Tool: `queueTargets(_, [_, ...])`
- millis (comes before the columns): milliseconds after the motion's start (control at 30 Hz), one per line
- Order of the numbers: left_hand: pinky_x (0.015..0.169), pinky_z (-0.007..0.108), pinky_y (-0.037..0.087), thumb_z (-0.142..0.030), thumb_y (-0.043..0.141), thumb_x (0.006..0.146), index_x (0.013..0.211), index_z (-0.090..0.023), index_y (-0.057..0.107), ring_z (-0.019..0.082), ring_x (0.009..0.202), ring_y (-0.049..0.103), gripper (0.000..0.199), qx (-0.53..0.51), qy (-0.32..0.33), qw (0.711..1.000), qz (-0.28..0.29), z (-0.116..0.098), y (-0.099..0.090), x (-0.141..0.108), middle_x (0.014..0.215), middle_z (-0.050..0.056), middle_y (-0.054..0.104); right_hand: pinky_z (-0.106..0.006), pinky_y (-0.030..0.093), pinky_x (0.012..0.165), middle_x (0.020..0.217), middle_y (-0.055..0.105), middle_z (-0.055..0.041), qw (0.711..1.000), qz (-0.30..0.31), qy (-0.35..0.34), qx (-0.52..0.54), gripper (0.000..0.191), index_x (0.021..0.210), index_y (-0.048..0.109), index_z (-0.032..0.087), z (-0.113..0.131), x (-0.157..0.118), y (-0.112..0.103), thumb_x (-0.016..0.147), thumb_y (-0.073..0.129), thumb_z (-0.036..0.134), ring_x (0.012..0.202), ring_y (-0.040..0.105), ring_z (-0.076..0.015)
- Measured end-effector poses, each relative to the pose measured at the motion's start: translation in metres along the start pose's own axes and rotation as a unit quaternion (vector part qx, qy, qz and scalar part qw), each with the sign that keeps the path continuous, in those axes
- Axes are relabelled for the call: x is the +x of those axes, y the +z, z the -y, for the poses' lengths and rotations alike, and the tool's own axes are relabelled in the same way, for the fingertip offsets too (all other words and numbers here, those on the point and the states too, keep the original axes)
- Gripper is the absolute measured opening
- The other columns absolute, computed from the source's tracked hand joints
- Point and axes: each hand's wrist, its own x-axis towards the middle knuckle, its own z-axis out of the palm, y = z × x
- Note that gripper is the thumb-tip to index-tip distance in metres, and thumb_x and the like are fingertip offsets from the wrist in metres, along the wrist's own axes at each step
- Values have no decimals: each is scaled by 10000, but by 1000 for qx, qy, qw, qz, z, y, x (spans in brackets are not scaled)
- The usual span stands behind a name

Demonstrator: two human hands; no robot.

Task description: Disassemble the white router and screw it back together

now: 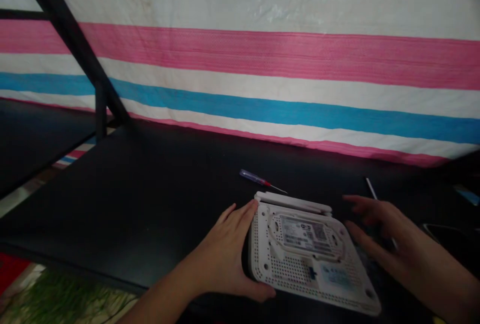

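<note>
A white router (288,266) lies with its vented underside up, showing a printed label (305,234) and a folded antenna (296,202) along its back edge. My left hand (228,254) grips its left side, thumb at the front corner and fingers by the antenna's end. Beside the right edge, my right hand (390,234) is open with fingers apart, slightly blurred. A thin rod-like tool (370,187) shows just past those fingers, partly hidden by the hand. Behind the router rests a screwdriver (255,177) with a purple handle and red collar.
The black tabletop (123,204) stretches to the left, up to a black metal frame (75,39). Striped plastic sheeting (262,54) hangs behind it. A dark flat object (446,239) lies at the far right. Grass (60,294) shows below the front left edge.
</note>
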Motion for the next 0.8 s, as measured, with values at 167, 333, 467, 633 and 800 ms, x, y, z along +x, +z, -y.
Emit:
queueTargets(167, [1145, 527, 155, -551, 782, 513, 1448, -124, 220, 314, 1381, 276, 1171, -5, 11, 1000, -22, -5, -4, -1, 1505, 159, 313, -445, 413, 926, 1110, 565, -88, 974, 151, -167, 3, 285, 1142, 563, 192, 141, 94, 16, 883, 480, 280, 1041, 529, -240])
queueTargets(333, [1113, 500, 261, -525, 787, 516, 1410, -162, 308, 339, 1334, 348, 1077, -37, 30, 997, -55, -5, -5, -2, 1459, 138, 388, -369, 461, 867, 1011, 591, -70, 962, 213, -171, 13, 295, 1014, 590, 120, 196, 133, 66, 845, 574, 361, 967, 558, -181])
queueTargets(467, [1113, 499, 263, -515, 781, 525, 1415, -175, 298, 343, 1340, 336, 1068, -45, 40, 997, -54, -3, -5, -2, 1474, 121, 369, -343, 486, 844, 1005, 584, -61, 957, 237, -165, 25, 275, 1006, 579, 111, 203, 135, 80, 900, 523, 358, 940, 564, -144])
queueTargets(633, [1100, 511, 279, -482, 768, 545, 1408, -183, 300, 348, 1321, 363, 1027, -50, 46, 996, -55, -2, -7, -2, 1456, 118, 396, -334, 494, 837, 993, 586, -60, 952, 240, -191, 22, 248, 979, 582, 100, 211, 136, 78, 913, 509, 327, 926, 569, -137])
queueTargets(800, [1118, 530, 229, -535, 783, 517, 1421, -187, 269, 338, 1336, 342, 1097, -38, 42, 997, -56, -1, -4, -1, 1461, 124, 387, -296, 489, 767, 860, 582, -30, 956, 226, -183, 33, 203, 1011, 553, 102, 185, 135, 48, 923, 472, 266, 785, 565, -109])
